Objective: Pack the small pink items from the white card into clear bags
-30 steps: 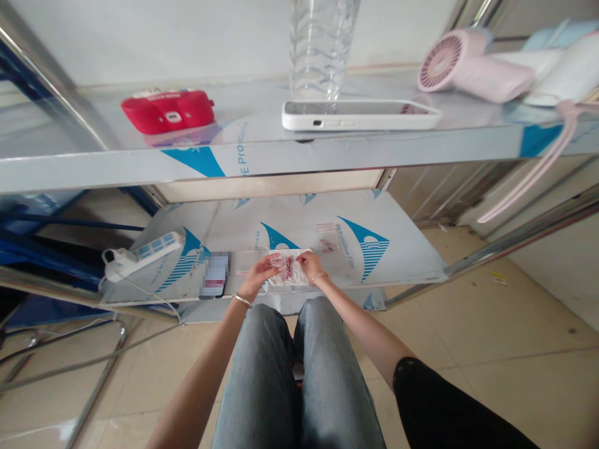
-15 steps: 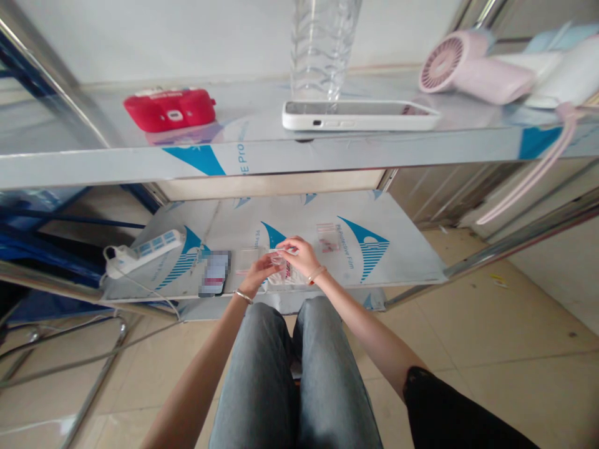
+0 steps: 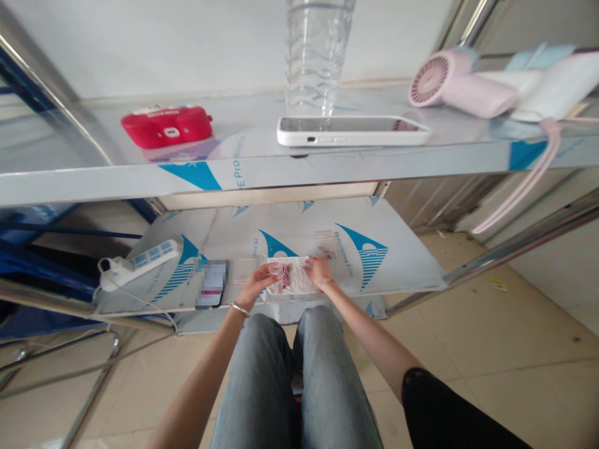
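Note:
On the lower shelf lies a crinkled white sheet (image 3: 299, 284), like tissue or cloth. A small red-and-white patterned strip (image 3: 286, 275) rests on it. My left hand (image 3: 262, 280) is at the sheet's left side, its fingers pinching a small piece of clear plastic (image 3: 276, 273) beside the strip. At the sheet's right edge is my right hand (image 3: 320, 270), fingers stretched out and touching the sheet, with nothing visible in them. Just behind the right hand lies a small clear bag (image 3: 326, 240) with reddish marks; its contents are too small to make out.
A phone (image 3: 213, 284), a clear flat packet (image 3: 243, 269) and a white power strip (image 3: 145, 259) lie to the left. On the upper shelf are a red case (image 3: 167, 126), a white-cased phone (image 3: 350, 132), a clear bottle (image 3: 316, 62) and a pink handheld fan (image 3: 463, 84).
My hands were close together over the sheet and have parted. The right hand has moved right to the sheet's edge, uncovering the patterned strip. The view has tilted up slightly.

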### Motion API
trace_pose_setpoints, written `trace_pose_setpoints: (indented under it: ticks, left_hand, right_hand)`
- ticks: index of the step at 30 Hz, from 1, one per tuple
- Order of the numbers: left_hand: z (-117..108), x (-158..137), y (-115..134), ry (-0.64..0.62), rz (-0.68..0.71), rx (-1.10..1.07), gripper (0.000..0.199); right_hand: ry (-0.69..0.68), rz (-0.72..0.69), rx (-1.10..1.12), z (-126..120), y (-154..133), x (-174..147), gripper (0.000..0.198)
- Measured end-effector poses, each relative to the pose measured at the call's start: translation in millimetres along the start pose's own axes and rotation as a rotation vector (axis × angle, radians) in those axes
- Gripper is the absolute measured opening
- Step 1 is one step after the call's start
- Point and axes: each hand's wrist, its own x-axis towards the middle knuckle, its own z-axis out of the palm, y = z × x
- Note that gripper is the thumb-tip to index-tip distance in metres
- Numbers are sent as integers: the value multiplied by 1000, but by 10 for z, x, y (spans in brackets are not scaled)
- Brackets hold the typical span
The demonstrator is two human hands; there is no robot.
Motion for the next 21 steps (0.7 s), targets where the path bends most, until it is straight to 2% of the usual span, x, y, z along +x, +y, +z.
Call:
trace_pose_setpoints:
  ticks: [7,11,17,21]
  left_hand:
    - [-2,-28,-23,13,-18,49,54]
    - [5,-59,-64,-3,-18,71,54]
    - [19,-82,-171,-5,-22,67,51]
    - [27,-53,-188,-11,-21,56,51]
  right_hand:
    - [-6,-12,-21,30,-13,-5,12]
    - [38,-64,116,22,-77,6,8]
    - [152,-297,538,-309,-453,-135,4]
    - [54,-427,523,-508,-667,-199,5]
